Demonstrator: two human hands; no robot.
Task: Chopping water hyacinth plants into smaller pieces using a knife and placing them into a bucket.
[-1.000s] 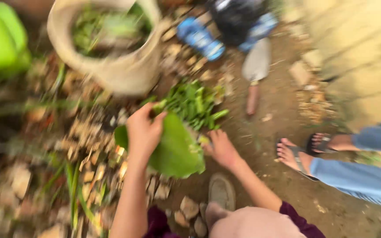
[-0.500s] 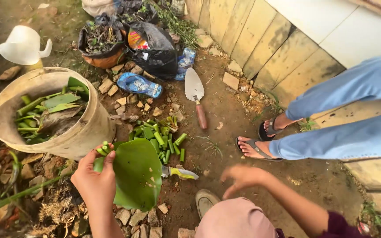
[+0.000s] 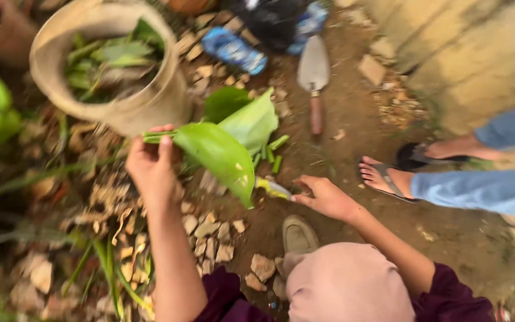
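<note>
Against the view half a second earlier, I saw the left hand [image 3: 150, 167] had lifted the leaf [image 3: 219, 152] higher, fingers pinched on its stalks beside the bucket [image 3: 168, 98]. The right hand [image 3: 323, 197] had dropped from mid-air to the knife [image 3: 272, 188] lying on the soil, fingers loosely curled at its handle; whether it gripped, I could not tell. The view was blurred. The leaf hid most of the cut stems [image 3: 275, 152]. The trowel [image 3: 314, 77] lay beyond, and a bystander's sandalled foot [image 3: 382, 176] stood at right.
</note>
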